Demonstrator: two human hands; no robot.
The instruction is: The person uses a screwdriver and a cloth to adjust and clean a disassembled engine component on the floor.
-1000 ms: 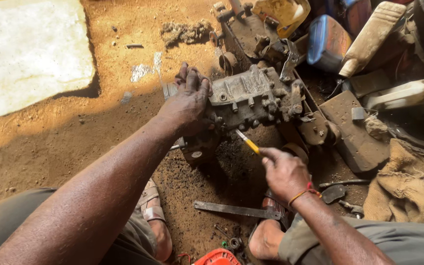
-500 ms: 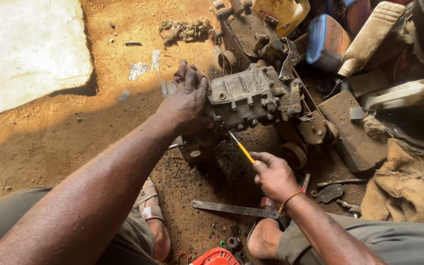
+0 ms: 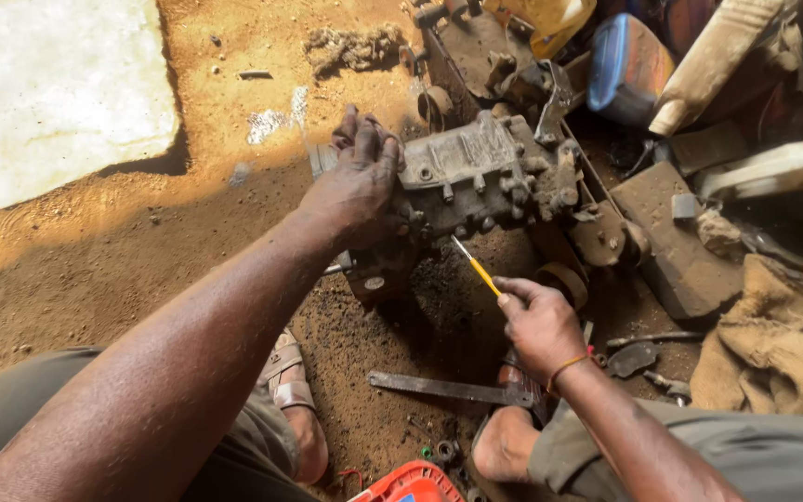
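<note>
gripping a grimy grey metal casting [image 3: 476, 177], left hand [image 3: 360, 186]; right hand [image 3: 541, 321] pinches yellow screwdriver [image 3: 476, 267]

I'm on bare dirt floor [image 3: 141, 242], orange-brown, dry, hard sunlight across it with my shadow falling over the lower part. Pale flat slab [image 3: 48, 93] upper left, bright in the sun. Ground goes dark and oily [image 3: 392, 372] nearer my feet. Scrap piled along the right: blue container [image 3: 629, 65], yellow jug [image 3: 550, 19], burlap sack [image 3: 783, 344], flat rusty block [image 3: 671, 242]. No walls or windows visible.
</note>
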